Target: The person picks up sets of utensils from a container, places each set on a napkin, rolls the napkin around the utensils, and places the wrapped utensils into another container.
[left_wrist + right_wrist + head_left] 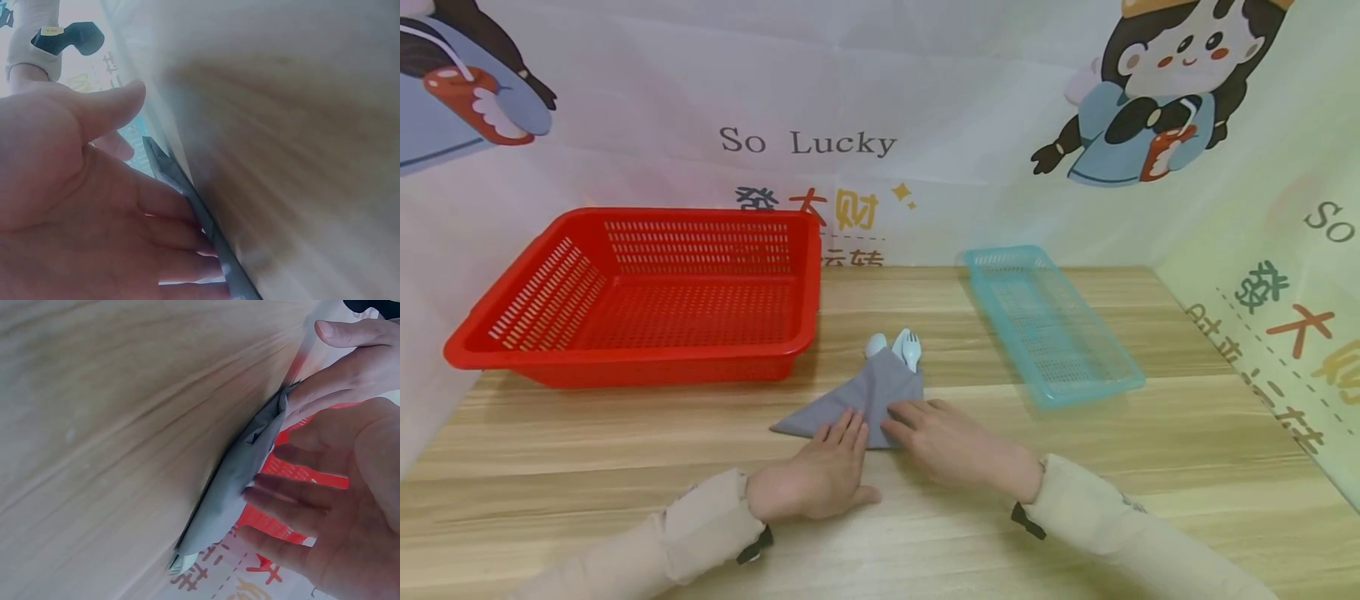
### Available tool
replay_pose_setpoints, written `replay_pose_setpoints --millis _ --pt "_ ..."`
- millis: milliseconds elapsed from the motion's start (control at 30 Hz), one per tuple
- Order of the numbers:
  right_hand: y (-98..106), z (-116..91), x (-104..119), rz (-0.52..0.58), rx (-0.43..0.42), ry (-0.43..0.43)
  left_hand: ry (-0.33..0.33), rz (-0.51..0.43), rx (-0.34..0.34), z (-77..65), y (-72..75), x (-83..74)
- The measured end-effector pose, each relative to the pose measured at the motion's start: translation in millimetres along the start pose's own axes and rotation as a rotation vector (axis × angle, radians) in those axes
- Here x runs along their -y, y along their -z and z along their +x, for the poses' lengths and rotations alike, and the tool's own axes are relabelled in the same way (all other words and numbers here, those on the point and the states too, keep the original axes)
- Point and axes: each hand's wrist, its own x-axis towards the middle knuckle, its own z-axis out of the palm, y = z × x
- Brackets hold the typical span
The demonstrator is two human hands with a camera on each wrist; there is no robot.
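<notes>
The grey, folded cloth napkin [887, 381] lay at one o'clock from the flat, straight-fingered left hand [823, 473] and ten o'clock from the loosely extended right hand [949, 439], both touching it. Its long edge ran eight to two o'clock; pale plastic-looking cutlery [912, 350] protruded towards twelve.

A seemingly wooden table [647, 467] bears a red basket [688, 310], gray cloth [887, 387], blue basket [1051, 327].
</notes>
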Motion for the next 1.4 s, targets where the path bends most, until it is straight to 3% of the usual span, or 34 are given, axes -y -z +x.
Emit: replay_pose_setpoints --millis 367,700,1167,1267,1400 --pt "-2 10 0 0.035 0.119 0.047 -0.017 0.026 -0.012 -2.1 1.4 1.1" --pt "-10 12 -4 0.021 0.023 0.068 -0.052 0.097 -0.112 -1.3 -0.1 3.6" --pt "-11 12 -5 0.039 0.107 -0.013 0.005 0.114 -0.038 -0.1 -1.3 -0.2" --pt "-12 10 -5 0.032 0.103 -0.005 0.005 0.161 -0.068 0.3 -0.4 -1.7" --pt "-14 11 -5 -0.008 0.051 0.029 -0.040 0.284 -0.165 1.2 1.1 0.2"
